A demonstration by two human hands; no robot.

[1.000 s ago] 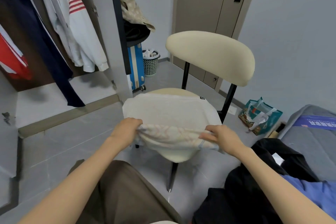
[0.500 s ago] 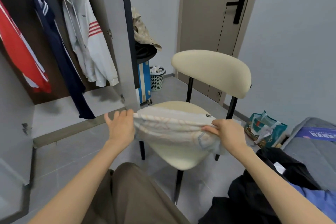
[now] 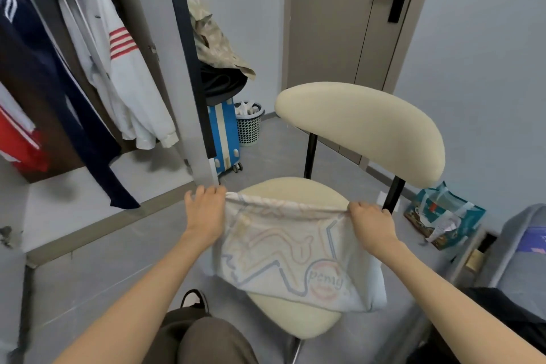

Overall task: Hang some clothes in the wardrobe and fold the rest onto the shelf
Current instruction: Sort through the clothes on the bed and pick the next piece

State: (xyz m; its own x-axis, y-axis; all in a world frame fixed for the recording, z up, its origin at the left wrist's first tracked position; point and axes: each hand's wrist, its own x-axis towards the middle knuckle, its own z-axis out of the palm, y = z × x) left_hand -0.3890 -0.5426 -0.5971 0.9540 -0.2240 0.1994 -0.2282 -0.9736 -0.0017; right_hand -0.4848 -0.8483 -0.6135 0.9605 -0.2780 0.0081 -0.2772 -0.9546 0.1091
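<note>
1. Grey floor tiles (image 3: 97, 248) fill the lower left of the frame, with an open wardrobe (image 3: 74, 115) at upper left holding a white jacket (image 3: 118, 68), a navy garment (image 3: 44, 91) and a red one (image 3: 17, 145).
2. At centre stands a cream chair (image 3: 360, 127), its seat partly covered by a pale printed shirt (image 3: 289, 260).
3. Left hand (image 3: 205, 210) pinches the shirt's upper left corner, fingers curled over the fold.
4. Right hand (image 3: 373, 223) grips the upper right corner the same way, the edge stretched between both hands.
5. Behind, a blue suitcase (image 3: 224, 133) sits beside a mesh bin (image 3: 249, 122); a teal bag (image 3: 443, 219) lies at right.
</note>
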